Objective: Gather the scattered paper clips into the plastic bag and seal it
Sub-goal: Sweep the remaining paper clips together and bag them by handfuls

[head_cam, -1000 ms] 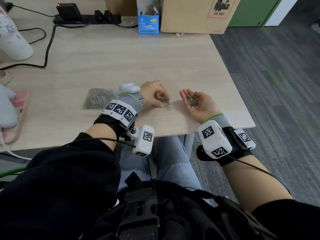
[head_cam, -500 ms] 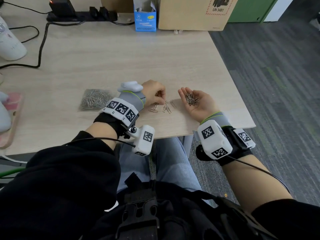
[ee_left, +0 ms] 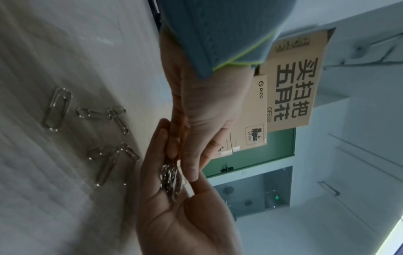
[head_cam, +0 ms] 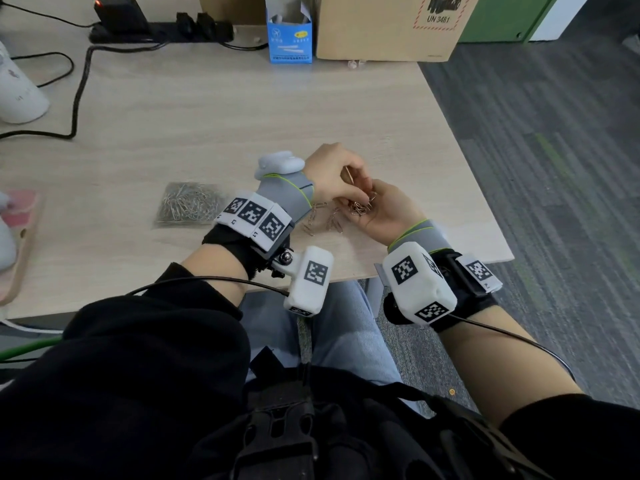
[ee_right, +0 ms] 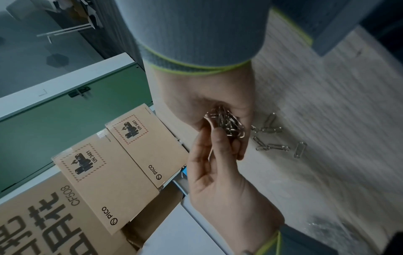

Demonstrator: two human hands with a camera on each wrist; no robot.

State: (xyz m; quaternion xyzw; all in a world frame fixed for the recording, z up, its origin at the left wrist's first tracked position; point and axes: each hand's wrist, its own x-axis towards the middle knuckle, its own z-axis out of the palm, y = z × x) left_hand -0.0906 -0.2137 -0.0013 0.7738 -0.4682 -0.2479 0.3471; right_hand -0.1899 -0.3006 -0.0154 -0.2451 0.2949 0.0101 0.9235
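Fingers (head_cam: 360, 192) of the left hand (head_cam: 329, 174) are curled and reach into the cupped palm of the right hand (head_cam: 384, 216), pinching at the bundle of clips (head_cam: 362, 206) held there; a single clip is seen standing up between the left fingertips. The right hand is turned palm up, its fingers curled loosely around the bundle. Both hands are positioned just above the near right part of the table (head_cam: 214, 116). Several loose paper clips (head_cam: 325, 220) are scattered on the table directly beneath the left wrist, just left of the right hand. The plastic bag (head_cam: 187, 204), already holding a mass of clips, lies flat on the table to the left of the left wrist band. Whether its mouth is open cannot be determined. A blue carton (head_cam: 290, 38) and a cardboard box (head_cam: 384, 26) are placed along the far edge.
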